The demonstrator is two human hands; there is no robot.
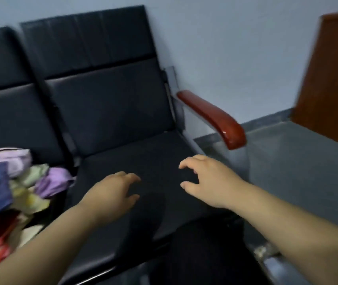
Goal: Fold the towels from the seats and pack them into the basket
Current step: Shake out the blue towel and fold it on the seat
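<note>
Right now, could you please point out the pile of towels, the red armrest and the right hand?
pile of towels [30,175]: head view, on the pale green part mid-pile.
red armrest [211,118]: head view, middle of its top.
right hand [207,179]: head view, back of the hand.

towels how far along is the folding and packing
Nothing looks done: the towels lie crumpled in a pile on the left seat, and no basket clearly shows. In hand: nothing; the left hand and right hand hover empty over the right seat. Left: folding and packing them all.
</note>
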